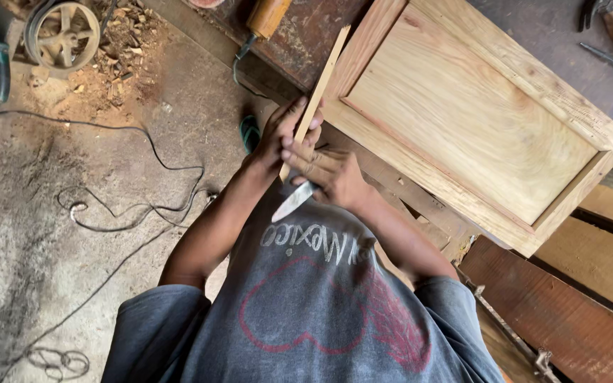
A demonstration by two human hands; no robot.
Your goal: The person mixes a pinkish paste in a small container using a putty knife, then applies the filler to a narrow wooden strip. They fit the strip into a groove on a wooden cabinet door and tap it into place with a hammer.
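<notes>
Left hand: grip clenched around thin pale wooden strip, near its lower end. Strip angled, upper end resting over frame corner of pale wooden panelled door on dark worn counter. Right hand: grip grasping steel-bladed knife, blade pointing toward grey shirt. Black cable on concrete floor.
</notes>
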